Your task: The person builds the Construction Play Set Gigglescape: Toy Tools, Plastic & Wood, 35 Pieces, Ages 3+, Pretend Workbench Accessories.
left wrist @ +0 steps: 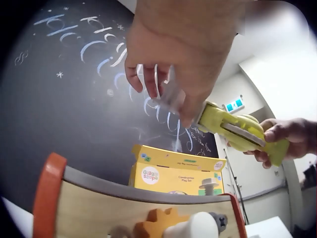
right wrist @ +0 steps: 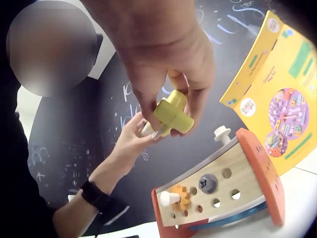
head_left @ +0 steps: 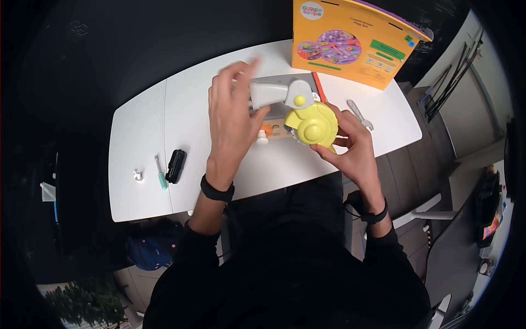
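A toy circular saw [head_left: 312, 125] with a lime-yellow round body and grey handle [head_left: 271, 94] is held up over the table. My right hand [head_left: 353, 142] grips the yellow body from the right, thumb below and fingers behind. My left hand [head_left: 230, 107] is at the handle's end, its fingers spread and blurred, the thumb under the handle. In the left wrist view, the blurred handle lies between the left hand's thumb and fingers. Below the saw stands a wooden toy workbench [right wrist: 240, 168] with red-orange ends, an orange gear [right wrist: 182, 198], a white peg [right wrist: 170, 198] and a grey screw [right wrist: 208, 183].
A yellow play-set box [head_left: 345, 46] stands at the table's back right. A grey toy wrench [head_left: 360, 115] lies on the right. On the left are a teal-handled screwdriver [head_left: 161, 172], a black case [head_left: 175, 166] and a small white piece [head_left: 137, 175].
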Motion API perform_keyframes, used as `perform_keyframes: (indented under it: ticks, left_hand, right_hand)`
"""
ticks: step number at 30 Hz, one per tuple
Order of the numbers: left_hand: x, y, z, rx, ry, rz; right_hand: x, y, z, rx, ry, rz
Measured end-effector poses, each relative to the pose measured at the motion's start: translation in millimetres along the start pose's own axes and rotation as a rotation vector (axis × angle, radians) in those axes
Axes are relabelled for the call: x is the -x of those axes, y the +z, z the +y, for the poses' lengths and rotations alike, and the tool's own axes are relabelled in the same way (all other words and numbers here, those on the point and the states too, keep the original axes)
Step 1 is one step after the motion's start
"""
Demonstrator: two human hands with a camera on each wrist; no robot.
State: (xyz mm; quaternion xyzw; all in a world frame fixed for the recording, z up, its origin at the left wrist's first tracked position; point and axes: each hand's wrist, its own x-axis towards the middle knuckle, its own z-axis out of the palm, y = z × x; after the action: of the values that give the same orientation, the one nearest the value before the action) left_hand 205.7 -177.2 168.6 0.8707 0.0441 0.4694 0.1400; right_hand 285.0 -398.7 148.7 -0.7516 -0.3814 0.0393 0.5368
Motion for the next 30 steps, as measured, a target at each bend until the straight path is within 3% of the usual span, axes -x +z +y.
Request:
perform_keyframes:
  ticks: [1, 3, 4, 7, 8, 9, 11, 13, 15, 21, 24, 30]
  left_hand:
    - [2.7, -2.6, -1.2, -0.011, 0.000, -0.002]
    - [10.6, -9.0, -0.5, -0.239, 0.169, -0.069]
    - [14.6, -4.8, 0.1, -0.245, 0.032, -0.051]
    - [15.2, 2.7, -20.9, -0.187, -0.096, -0.026]
    - [12.0, 3.8, -35.0, -0.197, -0.098, -0.023]
    - [8.4, 3.5, -53.4, -0.059, -0.191, -0.010]
    - [5.6, 5.3, -88.8, 0.072, -0.290, 0.010]
    - [5.6, 12.0, -119.6, 0.432, -0.488, -0.060]
    - [4.7, 24.4, -140.1, 0.402, -0.455, -0.069]
    - [4.7, 32.9, -138.4, 0.364, -0.513, -0.242]
    - [12.8, 40.6, -139.3, 0.288, -0.212, -0.163]
    - [25.7, 52.3, -119.4, 0.288, -0.349, -0.167]
  right_hand:
    - [-0.3, 5.6, 0.5, -0.010, -0.003, -0.004]
    - [0.3, 16.1, 5.0, 0.058, -0.123, 0.015]
    - [-2.6, 18.8, 7.0, 0.080, -0.171, 0.006]
    - [-19.2, 9.7, -3.7, 0.046, -0.270, -0.053]
    - [-22.7, 5.7, -8.4, -0.157, -0.189, -0.117]
    - [-26.5, -0.1, -10.1, -0.163, -0.195, -0.124]
    - [-34.8, -16.0, -5.5, 0.201, -0.412, -0.100]
    - [-43.8, -19.2, 21.0, 0.251, -0.337, -0.141]
    - [-53.0, -9.9, 54.9, 0.288, -0.195, -0.017]
    - [-64.0, 9.0, 80.7, 0.168, -0.155, -0.191]
    - [-63.9, 12.8, 87.4, 0.230, -0.220, -0.152]
    - [-69.3, 7.9, 87.0, 0.288, -0.216, -0.177]
